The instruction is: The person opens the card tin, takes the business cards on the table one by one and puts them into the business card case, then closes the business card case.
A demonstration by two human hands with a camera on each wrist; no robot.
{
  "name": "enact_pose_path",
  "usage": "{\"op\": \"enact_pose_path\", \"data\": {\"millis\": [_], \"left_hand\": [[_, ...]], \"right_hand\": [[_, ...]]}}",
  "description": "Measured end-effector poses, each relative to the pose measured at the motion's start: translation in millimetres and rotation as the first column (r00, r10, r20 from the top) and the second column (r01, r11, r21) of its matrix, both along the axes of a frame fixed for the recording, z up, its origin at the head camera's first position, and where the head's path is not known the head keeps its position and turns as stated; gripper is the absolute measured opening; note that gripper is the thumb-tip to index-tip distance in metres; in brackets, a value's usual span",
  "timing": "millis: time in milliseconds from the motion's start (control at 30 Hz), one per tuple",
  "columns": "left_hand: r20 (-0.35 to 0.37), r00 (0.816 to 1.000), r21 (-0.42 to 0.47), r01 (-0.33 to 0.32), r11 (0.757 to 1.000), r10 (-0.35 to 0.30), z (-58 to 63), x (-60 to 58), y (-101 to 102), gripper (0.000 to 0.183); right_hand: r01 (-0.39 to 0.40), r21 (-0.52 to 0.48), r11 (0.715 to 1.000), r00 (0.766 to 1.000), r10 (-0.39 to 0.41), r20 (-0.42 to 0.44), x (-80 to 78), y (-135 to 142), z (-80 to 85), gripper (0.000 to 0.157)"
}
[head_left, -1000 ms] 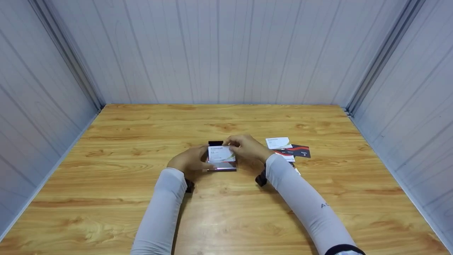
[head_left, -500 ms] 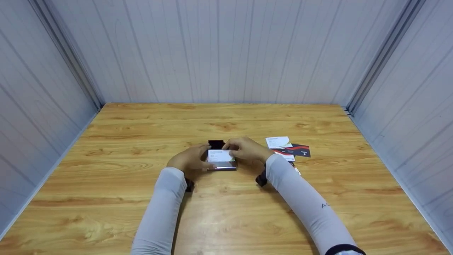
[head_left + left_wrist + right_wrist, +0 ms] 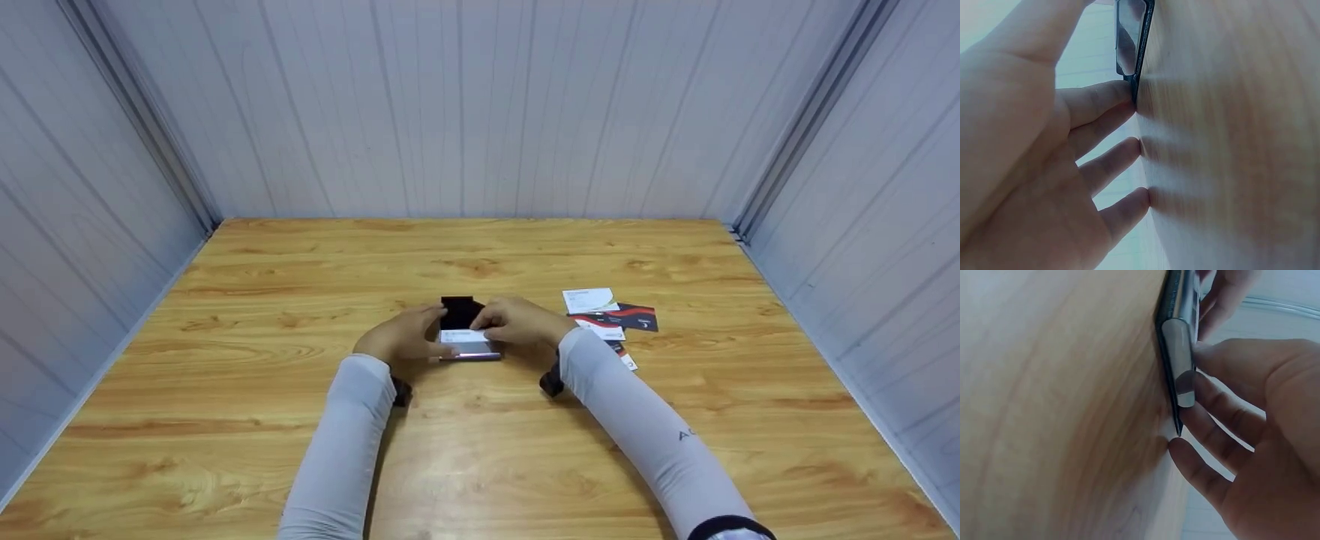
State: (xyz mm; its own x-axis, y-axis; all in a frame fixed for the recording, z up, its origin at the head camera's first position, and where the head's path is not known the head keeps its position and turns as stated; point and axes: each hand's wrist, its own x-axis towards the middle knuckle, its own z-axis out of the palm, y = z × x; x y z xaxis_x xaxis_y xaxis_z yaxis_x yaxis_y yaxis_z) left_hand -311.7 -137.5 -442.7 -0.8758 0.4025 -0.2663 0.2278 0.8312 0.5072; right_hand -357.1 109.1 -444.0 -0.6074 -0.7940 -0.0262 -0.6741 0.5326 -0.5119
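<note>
A flat business card case point(image 3: 478, 358) with a shiny front and a black interior lies on the wooden table in the head view. Only a strip of a white business card point(image 3: 457, 337) shows inside it, behind the silvery front part. My left hand point(image 3: 400, 335) holds the case's left side, thumb near the front and fingers toward the back. From the right, my right hand point(image 3: 523, 322) has thumb and index finger on the card. The right wrist view shows the metal side of the case point(image 3: 1178, 343); in the left wrist view fingertips touch its black corner.
To the right, several loose business cards overlap: a white card point(image 3: 589, 300), a dark card with a red stripe point(image 3: 639, 318) and others beneath. The wooden table point(image 3: 480, 450) meets pale panel walls point(image 3: 480, 112) at the back and sides.
The white business card has slid toward me into the front of the case, uncovering more black interior behind it. My right hand's fingers have moved forward with it; my left hand has stayed still.
</note>
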Motion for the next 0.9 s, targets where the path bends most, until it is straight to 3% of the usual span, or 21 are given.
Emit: {"op": "enact_pose_path", "data": {"millis": [433, 700, 900], "left_hand": [[-0.011, 1.0, -0.002, 0.0, 1.0, 0.0, -0.7, 0.6, -1.0, 0.093], [-0.004, 1.0, -0.003, -0.015, 1.0, 0.015, -2.9, 2.0, -2.8, 0.094], [-0.004, 1.0, -0.007, -0.021, 1.0, 0.021, -3.2, 2.3, -2.8, 0.092]], "right_hand": [[0.04, 0.015, 0.999, 0.999, -0.04, 0.021, 1.5, -5.7, -1.9, 0.027], [0.052, -0.029, 0.998, 0.994, -0.049, 0.097, 2.6, 1.9, -3.5, 0.031], [0.119, -0.083, 0.989, 0.983, -0.106, 0.149, 2.7, 17.8, -0.3, 0.034]]}}
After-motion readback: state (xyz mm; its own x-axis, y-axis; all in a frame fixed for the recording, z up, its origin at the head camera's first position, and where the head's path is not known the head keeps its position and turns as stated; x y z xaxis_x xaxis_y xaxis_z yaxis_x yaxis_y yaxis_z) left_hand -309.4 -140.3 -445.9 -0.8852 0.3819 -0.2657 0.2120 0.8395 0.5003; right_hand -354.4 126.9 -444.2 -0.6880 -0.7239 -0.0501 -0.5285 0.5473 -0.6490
